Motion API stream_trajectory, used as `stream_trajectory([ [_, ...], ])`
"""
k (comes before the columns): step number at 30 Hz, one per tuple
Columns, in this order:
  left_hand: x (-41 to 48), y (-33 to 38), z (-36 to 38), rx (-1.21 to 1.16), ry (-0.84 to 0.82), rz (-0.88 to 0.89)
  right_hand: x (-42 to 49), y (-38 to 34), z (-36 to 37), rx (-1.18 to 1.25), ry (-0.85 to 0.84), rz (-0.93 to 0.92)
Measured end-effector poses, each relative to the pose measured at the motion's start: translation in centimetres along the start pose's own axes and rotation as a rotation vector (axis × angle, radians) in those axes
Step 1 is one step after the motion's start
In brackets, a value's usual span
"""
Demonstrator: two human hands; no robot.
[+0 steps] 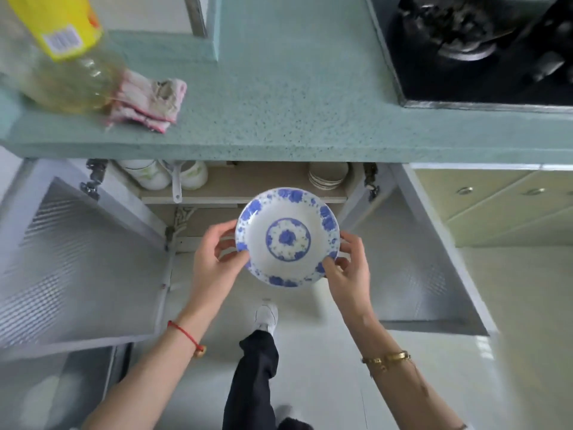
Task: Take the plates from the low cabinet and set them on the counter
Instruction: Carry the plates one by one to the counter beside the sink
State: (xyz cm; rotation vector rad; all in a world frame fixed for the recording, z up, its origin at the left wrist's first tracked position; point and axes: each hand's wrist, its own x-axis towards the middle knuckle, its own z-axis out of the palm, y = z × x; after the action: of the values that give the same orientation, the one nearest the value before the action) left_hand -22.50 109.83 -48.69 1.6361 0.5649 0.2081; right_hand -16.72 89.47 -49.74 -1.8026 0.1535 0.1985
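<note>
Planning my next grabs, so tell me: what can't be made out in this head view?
Head view only:
Stack of plates on the shelf: counter edge hides its back; count unreadable.
White dishes, shelf's left: mostly under the counter.
Cabinet below the shelf: blocked by the blue-patterned plate, left hand and right hand.
Bottle: blurred, top cut by the frame.

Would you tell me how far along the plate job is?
Done: the grey cabinet doors stand open. In hand: the left hand and right hand grip the blue-and-white floral plate by its rim, below the speckled green counter. Left: setting it on the counter, which shows no plate yet, and fetching the stack of pale plates on the cabinet shelf.
</note>
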Motion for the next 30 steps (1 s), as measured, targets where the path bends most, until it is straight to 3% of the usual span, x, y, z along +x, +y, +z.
stream_trajectory([
  [8,-9.3,16.0,-1.7,-0.072,-0.027,0.089,-9.9,-15.4,-8.1,0.076,0.05,-0.024],
  [13,-12.6,23.4,-2.2,-0.078,-0.15,0.157,-15.2,-21.1,-11.9,0.171,0.132,-0.03],
  [22,-16.0,29.1,0.3,-0.067,-0.408,0.206,-22.4,-22.8,-16.6,0.318,0.344,-0.006],
  [30,-19.3,30.7,9.0,-0.043,-0.747,0.186,-28.1,-21.6,-24.2,0.338,0.659,0.023],
])
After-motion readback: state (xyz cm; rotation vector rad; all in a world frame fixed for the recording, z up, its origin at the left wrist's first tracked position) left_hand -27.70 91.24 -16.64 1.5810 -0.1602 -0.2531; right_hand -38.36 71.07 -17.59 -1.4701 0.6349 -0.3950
